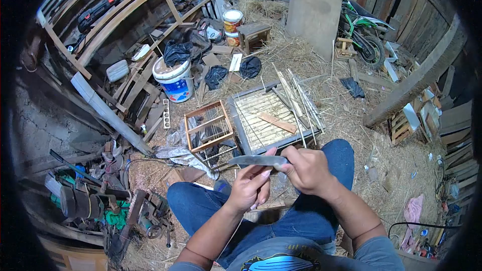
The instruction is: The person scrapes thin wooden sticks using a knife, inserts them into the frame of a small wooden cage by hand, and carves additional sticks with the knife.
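Straw (278, 52) litters the ground (354, 190) around a slatted panel (247, 113). Our right hand (309, 170) points inward, clenching a knife (256, 160); our left hand (250, 188) curls at its blade (245, 160), exact grip unclear.

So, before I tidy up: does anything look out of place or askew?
Yes: loose wood strips lie at odd angles across the slatted panel, some jutting past its edge, and a pink cloth lies crumpled at far right, as if dropped. The held knife shows no obvious damage.

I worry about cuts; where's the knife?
Just below centre in the head view, the knife is in the right hand, its blade by the left hand.
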`<action>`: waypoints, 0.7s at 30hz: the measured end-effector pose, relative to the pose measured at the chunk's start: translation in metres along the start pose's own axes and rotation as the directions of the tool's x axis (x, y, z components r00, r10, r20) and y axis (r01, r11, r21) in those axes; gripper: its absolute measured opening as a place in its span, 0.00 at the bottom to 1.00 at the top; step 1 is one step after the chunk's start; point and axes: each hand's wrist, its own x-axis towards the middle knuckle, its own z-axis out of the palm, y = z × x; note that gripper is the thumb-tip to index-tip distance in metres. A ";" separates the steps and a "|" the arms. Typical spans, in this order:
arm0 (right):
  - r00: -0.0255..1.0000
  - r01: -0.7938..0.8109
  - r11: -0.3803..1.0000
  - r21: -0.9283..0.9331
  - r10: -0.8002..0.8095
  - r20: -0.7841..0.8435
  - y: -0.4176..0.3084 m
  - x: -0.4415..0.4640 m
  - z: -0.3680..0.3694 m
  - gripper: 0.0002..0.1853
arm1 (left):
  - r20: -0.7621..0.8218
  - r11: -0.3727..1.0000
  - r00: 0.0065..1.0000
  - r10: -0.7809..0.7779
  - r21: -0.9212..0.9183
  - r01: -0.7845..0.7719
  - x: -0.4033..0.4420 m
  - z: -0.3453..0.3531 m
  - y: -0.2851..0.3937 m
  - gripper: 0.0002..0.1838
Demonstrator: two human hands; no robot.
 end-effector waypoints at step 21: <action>1.000 -0.009 1.000 -0.023 0.009 0.028 -0.007 -0.002 0.000 0.09 | 0.205 0.911 0.977 -0.065 -0.388 0.142 -0.002 -0.005 -0.002 0.27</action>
